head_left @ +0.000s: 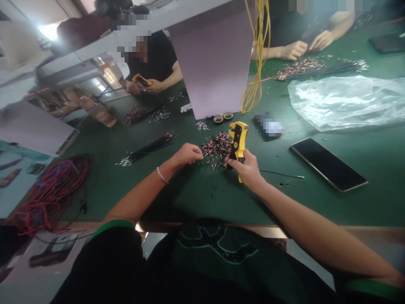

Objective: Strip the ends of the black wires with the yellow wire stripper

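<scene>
My right hand is wrapped round the handles of a yellow and black wire stripper, its jaws pointing up and away from me. Fingers pinched together, my left hand is at the left edge of a pile of short copper-tipped wire pieces. Whatever is between those fingertips is too small to make out. A single dark wire lies to the right of my right hand. On the left, a bundle of black wires with bared ends rests on the green table.
A phone and a clear plastic bag lie on the right. Yellow wires hang beside an upright pale panel. Tape rolls sit at its foot. Red cable coils fill the left edge. Co-workers' hands are across the table.
</scene>
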Demonstrator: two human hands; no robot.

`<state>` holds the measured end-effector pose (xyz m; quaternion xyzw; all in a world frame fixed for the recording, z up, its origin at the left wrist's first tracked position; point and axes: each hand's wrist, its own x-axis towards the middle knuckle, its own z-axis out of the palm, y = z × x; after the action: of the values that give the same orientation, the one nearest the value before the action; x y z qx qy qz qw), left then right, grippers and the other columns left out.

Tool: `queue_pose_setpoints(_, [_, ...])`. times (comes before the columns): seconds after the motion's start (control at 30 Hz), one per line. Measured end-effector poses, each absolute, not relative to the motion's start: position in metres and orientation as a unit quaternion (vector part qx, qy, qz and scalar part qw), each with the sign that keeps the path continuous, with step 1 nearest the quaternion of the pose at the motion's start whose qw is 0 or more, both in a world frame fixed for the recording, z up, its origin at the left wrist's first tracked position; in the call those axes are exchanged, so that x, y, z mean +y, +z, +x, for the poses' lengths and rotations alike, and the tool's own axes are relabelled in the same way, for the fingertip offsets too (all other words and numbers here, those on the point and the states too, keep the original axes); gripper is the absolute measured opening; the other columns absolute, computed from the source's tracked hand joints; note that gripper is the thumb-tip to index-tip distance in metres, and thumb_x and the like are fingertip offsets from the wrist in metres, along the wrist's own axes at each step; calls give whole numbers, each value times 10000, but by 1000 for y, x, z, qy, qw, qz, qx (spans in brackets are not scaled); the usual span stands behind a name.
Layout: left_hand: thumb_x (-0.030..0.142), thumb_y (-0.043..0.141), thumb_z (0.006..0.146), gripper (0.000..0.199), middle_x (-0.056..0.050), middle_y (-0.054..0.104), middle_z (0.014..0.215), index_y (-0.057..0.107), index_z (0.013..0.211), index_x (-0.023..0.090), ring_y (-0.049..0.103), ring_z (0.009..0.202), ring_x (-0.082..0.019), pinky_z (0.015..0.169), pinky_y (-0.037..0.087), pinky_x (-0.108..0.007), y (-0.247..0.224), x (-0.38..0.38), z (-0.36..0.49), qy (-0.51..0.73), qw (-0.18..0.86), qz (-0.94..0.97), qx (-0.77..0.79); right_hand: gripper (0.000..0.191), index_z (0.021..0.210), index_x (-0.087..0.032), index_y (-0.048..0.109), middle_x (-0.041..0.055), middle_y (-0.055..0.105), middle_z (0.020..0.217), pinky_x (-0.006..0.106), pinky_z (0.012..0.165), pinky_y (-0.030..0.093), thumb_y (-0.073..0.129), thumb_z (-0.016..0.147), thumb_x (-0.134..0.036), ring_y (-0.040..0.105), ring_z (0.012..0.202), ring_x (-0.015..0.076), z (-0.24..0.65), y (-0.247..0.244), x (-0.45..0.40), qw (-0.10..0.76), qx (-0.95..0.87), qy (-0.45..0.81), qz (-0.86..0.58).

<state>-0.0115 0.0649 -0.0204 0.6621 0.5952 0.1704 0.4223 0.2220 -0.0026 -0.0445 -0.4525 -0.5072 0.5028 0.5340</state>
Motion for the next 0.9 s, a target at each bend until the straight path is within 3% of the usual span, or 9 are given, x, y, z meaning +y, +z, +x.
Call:
queue_pose_setpoints(0.2, [188,683,648,86,-54,684,658,661,691,116,615,558,-112,526,485,-239,2,61,-6,254,543,598,532,249,939,-191,580,37,675,799,411,714,541,657,720,-280,635,676,198,222,-45,-4,525,-526,504,-439])
queue_pose_setpoints(0.5, [185,701,697,95,-22,636,617,623,667,140,568,513,-87,505,441,-260,28,46,31,324,619,516,495,290,975,-178,581,36,672,836,375,704,528,685,737,-308,657,688,191,222,-45,-8,481,-552,558,-391])
queue_pose_setpoints(0.9, [142,661,715,88,-16,608,581,609,644,137,518,483,-77,491,406,-277,17,43,46,316,681,460,475,223,910,-177,622,38,686,827,353,713,523,711,768,-324,651,709,187,224,-47,-7,485,-563,563,-361])
